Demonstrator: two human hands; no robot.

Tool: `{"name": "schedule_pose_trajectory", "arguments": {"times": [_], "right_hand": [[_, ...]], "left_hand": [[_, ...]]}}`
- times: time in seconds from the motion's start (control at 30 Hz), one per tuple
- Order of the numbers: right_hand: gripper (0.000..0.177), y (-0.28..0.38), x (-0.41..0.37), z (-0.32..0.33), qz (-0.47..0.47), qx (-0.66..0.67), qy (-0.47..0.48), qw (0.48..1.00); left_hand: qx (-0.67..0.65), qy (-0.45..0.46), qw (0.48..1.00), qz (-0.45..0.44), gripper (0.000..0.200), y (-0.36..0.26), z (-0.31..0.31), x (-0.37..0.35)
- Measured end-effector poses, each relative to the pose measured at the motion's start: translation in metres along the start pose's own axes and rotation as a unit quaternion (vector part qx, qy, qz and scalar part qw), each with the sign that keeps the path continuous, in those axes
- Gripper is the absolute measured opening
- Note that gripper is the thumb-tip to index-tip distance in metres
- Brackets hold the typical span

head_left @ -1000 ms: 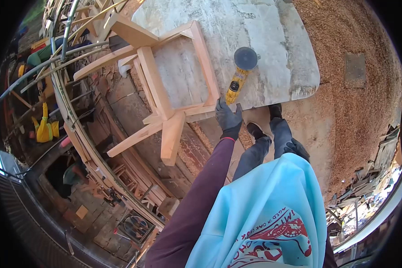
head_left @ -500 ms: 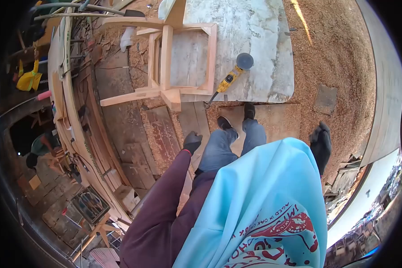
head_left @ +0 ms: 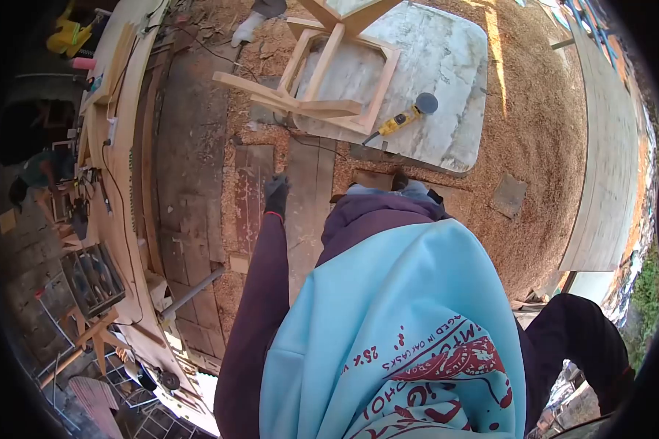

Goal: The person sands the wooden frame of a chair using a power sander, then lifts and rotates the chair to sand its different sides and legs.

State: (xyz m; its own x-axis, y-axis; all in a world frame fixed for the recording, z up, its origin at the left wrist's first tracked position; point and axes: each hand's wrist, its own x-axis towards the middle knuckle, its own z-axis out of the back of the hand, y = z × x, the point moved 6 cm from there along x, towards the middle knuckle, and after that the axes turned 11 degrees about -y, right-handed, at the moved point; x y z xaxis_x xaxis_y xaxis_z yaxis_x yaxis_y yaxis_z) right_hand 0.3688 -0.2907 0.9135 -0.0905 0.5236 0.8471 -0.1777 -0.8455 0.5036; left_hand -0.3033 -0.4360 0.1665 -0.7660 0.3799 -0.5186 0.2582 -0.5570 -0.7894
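Observation:
My left hand [head_left: 276, 194] wears a dark glove and hangs over the floorboards, below the wooden chair frame; its fingers look closed, but whether anything is in them is too small to tell. The light wooden chair frame [head_left: 383, 90] lies on a worn white board [head_left: 458, 80]. On that board, right of the frame, rests a yellow sander [head_left: 398, 121] with a dark round pad. My right arm, in a dark sleeve, bends out to the lower right, and the hand is lost in the dark edge of the view.
A long wooden bench [head_left: 124, 168] with a cable runs along the left. Behind it a person [head_left: 38, 172] bends over work, near a tray of tools [head_left: 94, 282]. Sawdust [head_left: 542, 146] covers the floor at right, with a flat square piece [head_left: 509, 195] on it.
The view has turned and shifted, so the frame and sander appear farther right. My left hand appears higher and farther left. My right hand has swung from beside my body toward the lower right edge.

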Motion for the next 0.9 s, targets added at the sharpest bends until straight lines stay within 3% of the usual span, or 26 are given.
{"name": "schedule_pose_trajectory", "arguments": {"times": [0.03, 0.1, 0.17, 0.2, 0.23, 0.27, 0.37, 0.43, 0.47, 0.5, 0.53, 0.57, 0.63, 0.67, 0.73, 0.77, 0.8, 0.9], "right_hand": [[0.057, -0.005, -0.008, -0.007, -0.013, -0.025, 0.007, 1.000], [0.061, -0.045, -0.045, -0.020, -0.075, -0.090, 0.026, 0.993], [0.065, -0.091, -0.093, -0.035, -0.170, -0.105, 0.027, 0.979], [0.069, -0.114, -0.118, -0.064, -0.239, 0.001, -0.022, 0.971], [0.073, -0.137, -0.143, -0.093, -0.297, 0.108, -0.082, 0.945], [0.077, -0.155, -0.172, -0.118, -0.366, 0.079, -0.080, 0.924], [0.069, -0.193, -0.250, -0.165, -0.487, 0.112, -0.054, 0.864], [0.061, -0.208, -0.274, -0.193, -0.529, 0.168, -0.048, 0.830], [0.058, -0.214, -0.282, -0.204, -0.551, 0.187, -0.042, 0.812], [0.056, -0.221, -0.288, -0.211, -0.568, 0.187, -0.030, 0.801], [0.056, -0.231, -0.294, -0.213, -0.574, 0.183, -0.034, 0.798], [0.055, -0.241, -0.303, -0.217, -0.594, 0.191, -0.033, 0.781], [0.053, -0.262, -0.319, -0.224, -0.632, 0.222, -0.056, 0.740], [0.053, -0.278, -0.332, -0.224, -0.636, 0.222, -0.060, 0.737], [0.050, -0.312, -0.371, -0.229, -0.661, 0.363, -0.134, 0.643], [0.049, -0.323, -0.386, -0.233, -0.662, 0.419, -0.158, 0.601], [0.049, -0.327, -0.390, -0.236, -0.663, 0.420, -0.164, 0.597], [0.048, -0.342, -0.420, -0.236, -0.705, 0.361, -0.213, 0.572]], "left_hand": [[-0.016, 0.032, 0.999, 0.017, 0.022, 0.025, -0.003, -0.011], [0.071, 0.049, 0.995, 0.054, 0.025, 0.070, -0.008, -0.042], [0.292, 0.085, 0.953, -0.001, 0.037, 0.090, -0.009, -0.084], [0.413, 0.135, 0.882, -0.181, 0.041, 0.119, -0.013, -0.083], [0.379, 0.176, 0.904, -0.093, 0.044, 0.158, -0.010, -0.079], [0.399, 0.124, 0.905, -0.078, 0.043, 0.083, -0.003, -0.138], [0.393, 0.120, 0.909, -0.069, 0.042, 0.068, 0.003, -0.146], [0.418, 0.125, 0.892, -0.119, 0.041, 0.070, 0.004, -0.115], [0.427, 0.194, 0.835, -0.288, 0.042, 0.116, 0.002, -0.069], [0.370, 0.124, 0.917, -0.086, 0.041, 0.094, 0.008, -0.060], [0.338, 0.072, 0.936, -0.071, 0.038, 0.088, 0.010, -0.040], [0.315, 0.075, 0.945, -0.056, 0.035, 0.060, 0.004, -0.033], [0.223, 0.072, 0.970, -0.057, 0.035, 0.059, -0.006, 0.022], [0.236, 0.078, 0.967, -0.056, 0.032, 0.025, -0.019, 0.020], [0.255, 0.083, 0.962, -0.054, 0.029, -0.035, -0.043, 0.008], [0.150, 0.070, 0.985, -0.043, 0.027, -0.052, -0.053, 0.010], [0.045, 0.057, 0.997, -0.032, 0.024, -0.072, -0.063, 0.010], [-0.004, 0.042, 0.999, -0.019, 0.021, -0.129, -0.091, 0.000]]}}
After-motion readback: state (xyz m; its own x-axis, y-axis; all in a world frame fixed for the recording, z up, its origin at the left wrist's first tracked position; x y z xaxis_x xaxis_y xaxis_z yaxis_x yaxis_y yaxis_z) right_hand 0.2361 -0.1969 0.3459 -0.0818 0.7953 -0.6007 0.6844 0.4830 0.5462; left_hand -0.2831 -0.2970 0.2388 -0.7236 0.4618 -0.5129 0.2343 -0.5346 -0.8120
